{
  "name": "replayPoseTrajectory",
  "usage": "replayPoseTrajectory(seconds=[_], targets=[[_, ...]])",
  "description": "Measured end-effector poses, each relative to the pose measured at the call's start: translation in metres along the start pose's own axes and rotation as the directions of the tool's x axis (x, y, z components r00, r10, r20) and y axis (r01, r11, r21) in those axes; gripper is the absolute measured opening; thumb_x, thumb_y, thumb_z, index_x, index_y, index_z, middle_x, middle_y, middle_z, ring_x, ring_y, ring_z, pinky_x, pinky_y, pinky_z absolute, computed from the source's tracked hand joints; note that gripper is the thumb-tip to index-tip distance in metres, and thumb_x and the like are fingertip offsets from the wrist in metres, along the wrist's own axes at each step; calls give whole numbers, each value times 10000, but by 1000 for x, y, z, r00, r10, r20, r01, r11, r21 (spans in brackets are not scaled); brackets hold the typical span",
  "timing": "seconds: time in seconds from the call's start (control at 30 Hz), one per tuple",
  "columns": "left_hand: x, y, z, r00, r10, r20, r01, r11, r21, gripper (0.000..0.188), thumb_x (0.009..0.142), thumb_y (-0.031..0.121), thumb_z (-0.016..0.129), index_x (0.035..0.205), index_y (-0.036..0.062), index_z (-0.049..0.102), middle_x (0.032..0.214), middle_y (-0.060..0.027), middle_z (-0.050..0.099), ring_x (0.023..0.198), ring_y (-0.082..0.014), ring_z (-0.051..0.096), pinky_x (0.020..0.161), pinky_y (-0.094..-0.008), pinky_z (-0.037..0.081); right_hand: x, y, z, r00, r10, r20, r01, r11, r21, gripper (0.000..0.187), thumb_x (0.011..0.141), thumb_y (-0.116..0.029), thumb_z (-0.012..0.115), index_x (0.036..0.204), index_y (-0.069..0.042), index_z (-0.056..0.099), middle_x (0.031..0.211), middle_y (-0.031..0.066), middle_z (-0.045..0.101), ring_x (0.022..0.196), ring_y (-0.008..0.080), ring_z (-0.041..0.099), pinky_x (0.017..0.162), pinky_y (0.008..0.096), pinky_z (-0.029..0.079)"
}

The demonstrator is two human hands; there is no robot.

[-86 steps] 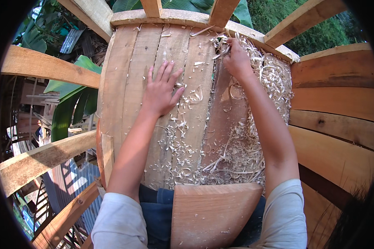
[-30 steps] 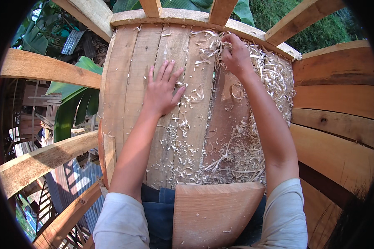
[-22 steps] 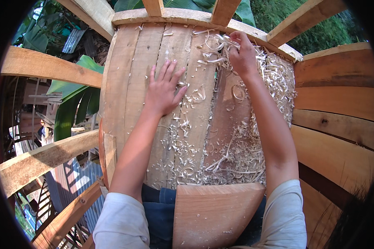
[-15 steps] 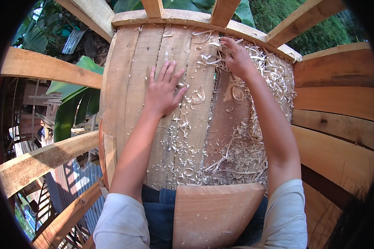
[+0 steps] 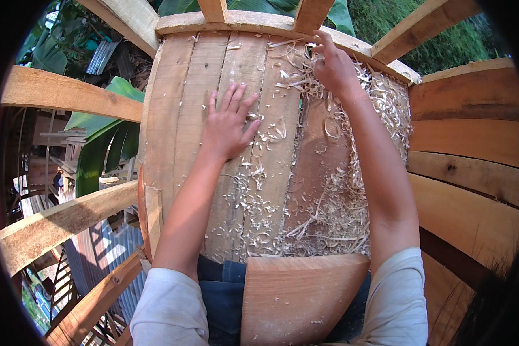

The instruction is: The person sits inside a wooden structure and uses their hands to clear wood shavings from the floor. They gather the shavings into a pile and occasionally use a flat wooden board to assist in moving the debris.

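My left hand (image 5: 229, 128) lies flat on the pale plank floor (image 5: 202, 81), palm down with its fingers apart. A few wood shavings (image 5: 259, 173) lie around its thumb and below it. Toward the far right, my right hand (image 5: 335, 70) is over a heap of curled shavings, near the far rail (image 5: 259, 22). Its index finger stretches toward the foot of an upright post; the other fingers are loosely bent, and nothing shows in them. A smooth wooden board (image 5: 300, 300) rests across my lap.
Slatted timber posts rise along the left and far sides. Wide planks form a wall (image 5: 467, 138) on the right. Shavings lie thick along the right of the floor, partly over a darker plank (image 5: 317, 161). Banana leaves (image 5: 98, 132) and corrugated sheets (image 5: 124, 254) show outside.
My right hand has moved slightly up and away from the shavings toward the far rail, its index finger straightening. My left hand stays in place.
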State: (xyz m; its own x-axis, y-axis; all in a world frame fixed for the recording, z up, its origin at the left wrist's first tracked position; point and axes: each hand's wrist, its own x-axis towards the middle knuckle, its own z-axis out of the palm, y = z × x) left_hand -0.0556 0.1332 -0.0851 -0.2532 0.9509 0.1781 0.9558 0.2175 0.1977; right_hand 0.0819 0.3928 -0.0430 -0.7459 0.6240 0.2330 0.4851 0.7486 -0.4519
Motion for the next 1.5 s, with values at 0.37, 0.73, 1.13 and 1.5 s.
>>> replayPoseTrajectory(seconds=[0.37, 0.73, 1.13, 1.5], targets=[[1, -1, 3, 1000, 5, 23, -5, 999, 33, 559, 961, 468, 500, 1453, 216, 422, 1573, -99, 343, 1487, -271, 264, 1194, -587, 151, -12, 13, 2, 970, 130, 207, -100, 983, -151, 459, 919, -420, 624, 1230, -81, 622, 1145, 196, 658, 1132, 349, 608, 987, 443, 482], [-1, -1, 2, 1000, 5, -11, -5, 1000, 1, 552, 956, 437, 536, 1443, 196, 442, 1556, -109, 368, 1476, -280, 290, 1191, -574, 157, -8, 23, -5, 986, -125, 107, 121, 992, 47, 261, 760, -52, 630, 1012, -99, 679, 1039, 155, 688, 1025, 358, 633, 914, 442, 491], [1, 1, 1, 1000, 9, -17, -9, 1000, -12, 541, 953, 426, 538, 1436, 200, 450, 1555, -100, 369, 1477, -281, 290, 1192, -574, 154, -12, 14, 7, 997, 68, 40, -76, 961, 268, 392, 777, 16, 553, 1161, -51, 514, 1117, 194, 668, 1081, 374, 656, 915, 450, 520], [0, -1, 2, 1000, 0, -5, 0, 1000, 1, 541, 952, 425, 538, 1436, 201, 448, 1557, -101, 364, 1478, -283, 283, 1192, -575, 153, -24, 1, 18, 1000, -9, -25, 7, 996, -84, 479, 773, -3, 550, 1238, -96, 486, 1032, 174, 707, 1028, 358, 664, 996, 483, 444]])
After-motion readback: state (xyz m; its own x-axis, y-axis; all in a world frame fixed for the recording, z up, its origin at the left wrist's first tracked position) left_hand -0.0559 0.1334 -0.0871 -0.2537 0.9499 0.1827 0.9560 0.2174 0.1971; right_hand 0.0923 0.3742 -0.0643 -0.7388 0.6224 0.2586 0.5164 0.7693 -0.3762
